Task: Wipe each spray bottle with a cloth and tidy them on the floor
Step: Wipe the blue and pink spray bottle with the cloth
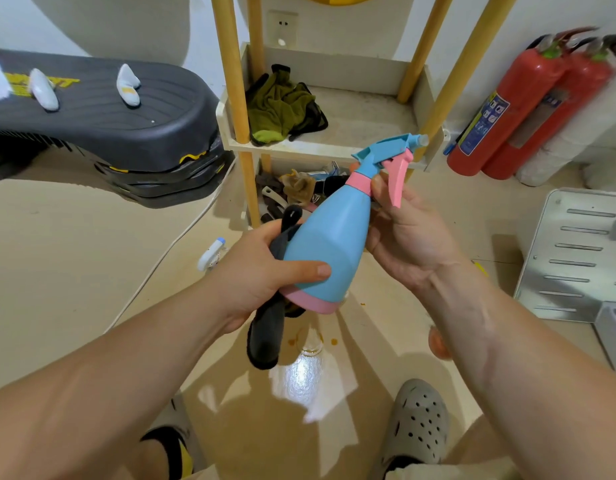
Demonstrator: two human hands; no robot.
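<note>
A light blue spray bottle (329, 240) with pink bands and a pink trigger is held tilted above the floor, its nozzle pointing up and right. My left hand (261, 271) grips its lower body with a dark grey cloth (266, 336) pressed between palm and bottle; the cloth hangs down below the hand. My right hand (408, 233) holds the bottle's neck just under the trigger. A small white spray bottle (211, 255) with a blue tip lies on the floor to the left. A clear bottle (310, 342) stands on the floor under the blue one.
A wooden shelf unit (334, 147) with yellow posts stands ahead, with a green rag (279, 105) on it and clutter below. Two red fire extinguishers (528, 109) lean at the right, a black step platform (102, 123) sits at the left, a white metal panel (573, 258) lies at the right. My feet are near the bottom edge.
</note>
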